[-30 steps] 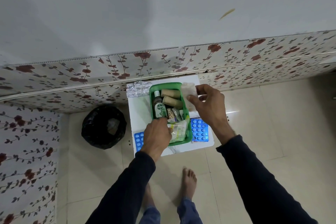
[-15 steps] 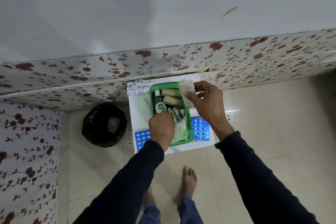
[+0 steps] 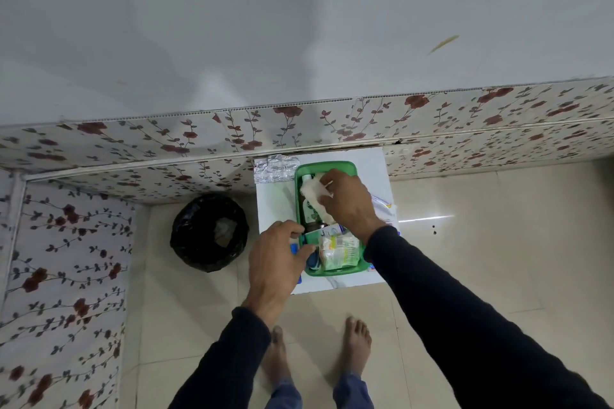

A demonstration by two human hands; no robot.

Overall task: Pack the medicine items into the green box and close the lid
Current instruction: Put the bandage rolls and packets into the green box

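- The green box (image 3: 327, 166), a rounded plastic tub, sits open on a small white table (image 3: 275, 202).
- The right hand (image 3: 349, 201) pinches a soft white gauze pad (image 3: 314, 191) over it.
- The left hand (image 3: 277, 262) grips its near-left rim.
- Crinkled foil blister strips (image 3: 274, 168) lie beside it.
- Glossy tiled floor (image 3: 481, 242); floral wall panels (image 3: 166, 143).

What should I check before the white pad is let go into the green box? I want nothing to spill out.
1. Right hand holds white pad: ok.
2. Pad is above the green box opening: ok.
3. Left hand steadies the box's near left wall: ok.
4. Free room under the pad: cannot tell, bottle lies there.
5. All items packed: not ok, foil strip lies outside.
6. Lid within reach: cannot tell.
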